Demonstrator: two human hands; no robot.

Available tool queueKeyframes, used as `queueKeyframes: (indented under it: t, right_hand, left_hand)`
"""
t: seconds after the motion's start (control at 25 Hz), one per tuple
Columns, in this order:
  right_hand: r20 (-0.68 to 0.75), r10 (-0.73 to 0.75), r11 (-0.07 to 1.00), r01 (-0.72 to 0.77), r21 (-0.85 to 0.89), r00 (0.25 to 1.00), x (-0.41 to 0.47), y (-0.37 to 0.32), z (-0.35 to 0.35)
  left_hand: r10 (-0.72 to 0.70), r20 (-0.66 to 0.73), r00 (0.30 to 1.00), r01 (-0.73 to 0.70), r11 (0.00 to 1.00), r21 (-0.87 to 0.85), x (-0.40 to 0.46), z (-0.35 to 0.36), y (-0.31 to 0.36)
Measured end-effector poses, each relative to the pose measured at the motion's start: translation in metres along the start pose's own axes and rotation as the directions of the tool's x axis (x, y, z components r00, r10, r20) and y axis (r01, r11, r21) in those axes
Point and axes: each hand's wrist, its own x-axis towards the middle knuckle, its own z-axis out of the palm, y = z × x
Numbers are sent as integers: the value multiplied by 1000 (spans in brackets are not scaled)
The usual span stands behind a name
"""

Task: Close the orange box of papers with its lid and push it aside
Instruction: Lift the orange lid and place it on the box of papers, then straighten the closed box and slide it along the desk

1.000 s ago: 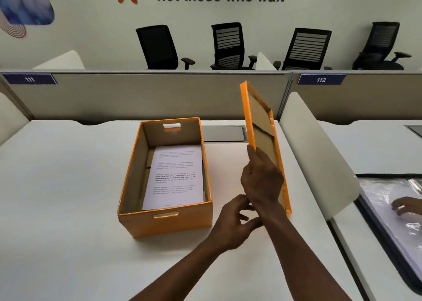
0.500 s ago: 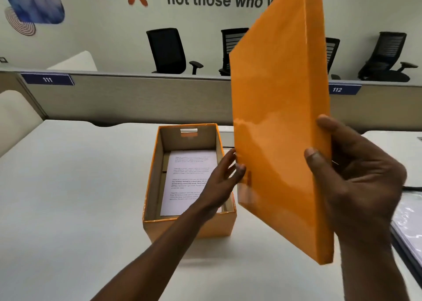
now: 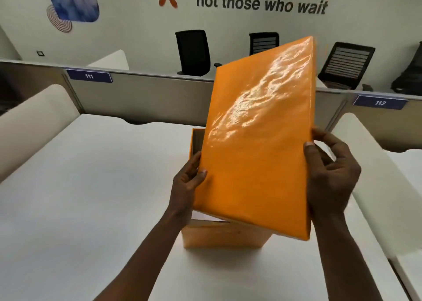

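A glossy orange lid [image 3: 258, 141] hangs tilted in the air above the orange box [image 3: 217, 238], its top face toward me. My left hand [image 3: 186, 186] grips the lid's left edge and my right hand [image 3: 331, 175] grips its right edge. The lid hides most of the box; only the box's front wall, its far left corner [image 3: 196, 138] and a sliver of white paper [image 3: 203, 216] inside show beneath it. The box stands on the white desk [image 3: 91, 186].
Padded white dividers stand at the desk's left [image 3: 34, 122] and right [image 3: 376, 182]. A grey partition [image 3: 148, 95] with labels 111 and 112 runs along the back. Black office chairs [image 3: 194, 52] stand behind it.
The lid went from standing on edge beside the box to lifted, turned top-face toward me and held over the box. My left hand moved from the box's rim onto the lid's left edge.
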Motion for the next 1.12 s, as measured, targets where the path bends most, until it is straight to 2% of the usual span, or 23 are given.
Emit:
queueKeyframes:
  t: [0.12,0.28,0.44,0.64,0.88,1.12]
  right_hand:
    - [129,79,996,-73,-48,989,-6,29,20]
    - [277,276,961,-264,-83,920,-16,76,30]
    - [319,395,917,-346,-200,862,-40,126,24]
    - [303,520,849,-443,-287,799,-49,159,20]
    - [363,545,831,-428,-355,756,-22,169,31]
    - [371,584,809,-481,-337,722,-27,176,29]
  left_hand:
    - [17,-80,997,-11,997,77,-10,-36,-6]
    - [49,-188,981,-13,983,185,-30,-56,-25]
    - [26,-260,965,46,962,270,-45,-47,-49]
    - [-53,-236,970,119,954,275,-43,-43,-60]
    - [-51,-243,969,118,957,267,-28,-30,-64]
    - [-71,-212,975,144,924,354,-28,-29,-70]
